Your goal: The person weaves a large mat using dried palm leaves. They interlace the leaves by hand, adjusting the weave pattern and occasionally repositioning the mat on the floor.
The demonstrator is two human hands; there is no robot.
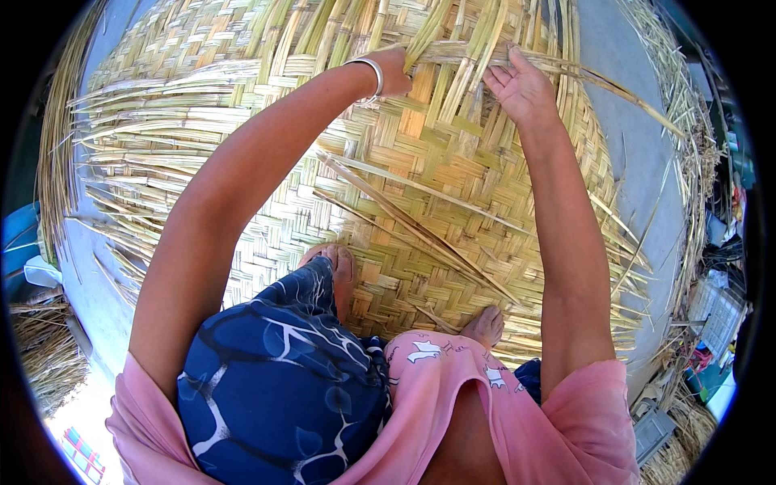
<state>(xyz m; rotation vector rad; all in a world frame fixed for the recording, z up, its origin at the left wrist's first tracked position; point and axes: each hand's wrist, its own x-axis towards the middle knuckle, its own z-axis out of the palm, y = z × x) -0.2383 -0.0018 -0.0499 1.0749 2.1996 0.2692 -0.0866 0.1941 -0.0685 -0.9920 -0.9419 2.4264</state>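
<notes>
A large mat (485, 186) of flat, split reed or cane strips in yellow, green and tan lies beneath me, its long loose ends sticking out at the sides. At its far part my left hand (394, 73), a silver bangle (377, 78) on the wrist, is closed on green reed strips (427, 36). My right hand (523, 87) is palm up, fingers and thumb apart, its fingertips against raised strips (482, 61). A crosswise bundle of strips (594, 74) passes by its thumb and runs out to the right.
Several loose strips (420, 230) lie across the mat between my bare feet (485, 325). Long reeds (58, 145) are piled at the left edge and more dry stalks (687, 162) at the right. A grey crate (718, 311) and mixed items stand beyond them. Grey floor (638, 145) borders the mat.
</notes>
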